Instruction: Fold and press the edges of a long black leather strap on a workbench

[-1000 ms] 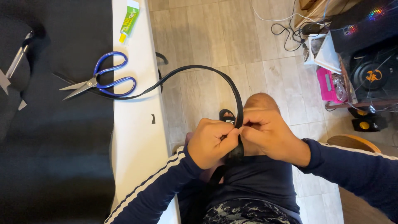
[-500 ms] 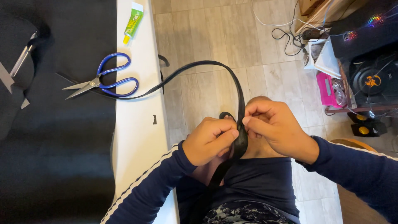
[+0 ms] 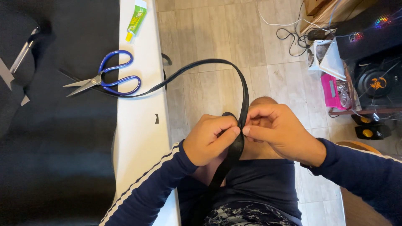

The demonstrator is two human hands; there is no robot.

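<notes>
I look down on a grey tiled floor with a white table at its left side, and I take that table as my landmark. Over the table's left part lies a black cloth, and at the cloth's far left corner I see a metal tool I cannot identify. On the table, at the cloth's edge, lie blue-handled scissors, blades shut and pointing left. Beyond them, at the table's far end, lies a small green and yellow tube. A black strap starts under the scissors, leaves the table's right edge, arcs over the floor and comes down to my hands, just right of the table and above my knee. My left hand is curled, thumb and forefinger pinched on the strap where it folds into a small loop. My right hand meets it from the other side, its fingertips closed on the same fold, touching the left thumb. Below the hands the strap runs down across my dark shorts. Well right of the table, by the wall, sit tangled cables, a pink box and a black speaker.
</notes>
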